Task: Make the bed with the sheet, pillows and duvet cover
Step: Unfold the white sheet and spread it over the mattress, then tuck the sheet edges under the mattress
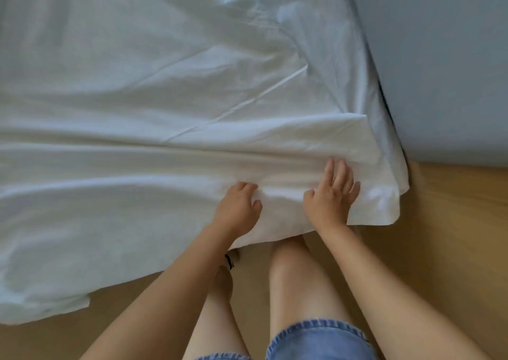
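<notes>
A white sheet [154, 90] lies wrinkled over the bed and hangs down its near side to the floor. My left hand [237, 208] grips a fold of the sheet at the bed's near edge, fingers curled into the cloth. My right hand [331, 194] lies flat on the sheet just to the right, fingers straight and spread, pressing the cloth near the bed's right corner. The mattress under the sheet is hidden. No pillows or duvet cover are in view.
A grey-blue wall [445, 57] runs along the bed's right side. Light wooden floor [439, 236] lies at the right and bottom. My bare legs in denim shorts [316, 337] stand close against the bed's edge.
</notes>
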`<action>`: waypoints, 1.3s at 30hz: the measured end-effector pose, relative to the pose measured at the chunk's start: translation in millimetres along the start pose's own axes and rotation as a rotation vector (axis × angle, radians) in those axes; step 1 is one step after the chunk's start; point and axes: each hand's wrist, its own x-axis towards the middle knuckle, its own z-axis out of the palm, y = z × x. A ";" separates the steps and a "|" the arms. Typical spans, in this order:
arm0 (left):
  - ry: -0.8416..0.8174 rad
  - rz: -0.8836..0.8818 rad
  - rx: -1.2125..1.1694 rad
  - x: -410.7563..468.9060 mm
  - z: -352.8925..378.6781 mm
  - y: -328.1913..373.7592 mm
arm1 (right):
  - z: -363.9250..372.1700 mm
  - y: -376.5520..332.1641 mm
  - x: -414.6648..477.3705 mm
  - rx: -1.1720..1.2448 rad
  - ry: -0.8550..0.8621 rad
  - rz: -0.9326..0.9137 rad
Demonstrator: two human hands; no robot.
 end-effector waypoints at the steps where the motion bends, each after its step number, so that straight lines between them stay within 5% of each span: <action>1: 0.007 -0.053 -0.025 -13.3 -4.0 -22.5 | 9.4 -18.5 -12.2 -0.030 -0.099 -0.103; 7: -0.007 -0.350 -0.303 -130.6 -4.3 -180.7 | 68.2 -115.6 -107.6 -0.246 -0.413 -0.466; 14: 0.200 -0.552 -0.562 -339.1 41.0 -387.8 | 162.2 -205.1 -270.5 -0.677 -0.787 -0.724; 19: 0.360 -0.795 -0.850 -471.0 96.7 -474.4 | 202.3 -288.6 -382.7 -0.778 -0.780 -0.973; 28: 0.447 -0.877 -1.512 -553.4 179.3 -563.7 | 287.2 -439.1 -525.1 -0.973 -0.720 -1.260; 34: 0.422 -0.886 -1.550 -613.1 161.8 -714.7 | 382.8 -583.2 -633.2 -1.006 -0.759 -1.302; 39: 0.567 -0.984 -1.621 -683.2 123.3 -856.9 | 458.1 -705.4 -738.5 -1.241 -0.802 -1.423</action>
